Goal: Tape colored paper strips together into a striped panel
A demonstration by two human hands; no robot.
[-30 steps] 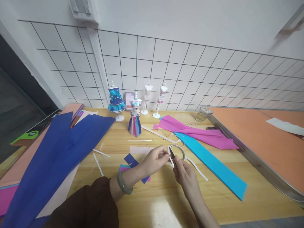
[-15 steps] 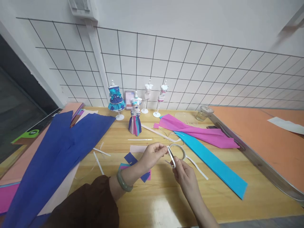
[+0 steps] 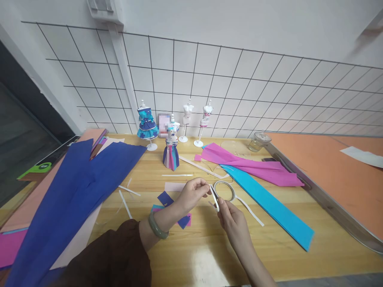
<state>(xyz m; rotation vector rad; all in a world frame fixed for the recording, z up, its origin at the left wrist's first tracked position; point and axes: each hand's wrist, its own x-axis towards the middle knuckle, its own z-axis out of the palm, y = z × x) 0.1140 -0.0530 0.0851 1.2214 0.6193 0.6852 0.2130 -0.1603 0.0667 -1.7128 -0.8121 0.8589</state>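
Note:
My left hand, with a green bangle on the wrist, pinches the top end of a short white tape strip above the wooden table. My right hand pinches the strip's lower end from below. Just behind them lies a roll of white tape with a loose tail trailing right. Small blue and pink paper scraps lie under my left wrist.
Dark blue crepe paper covers the left side, cyan paper and magenta paper lie to the right. Several small mannequins stand at the back by a wire grid. A glass jar and an orange board are at the right.
Both hands stay pinched on the tape strip and have drifted slightly. The view has shifted a little.

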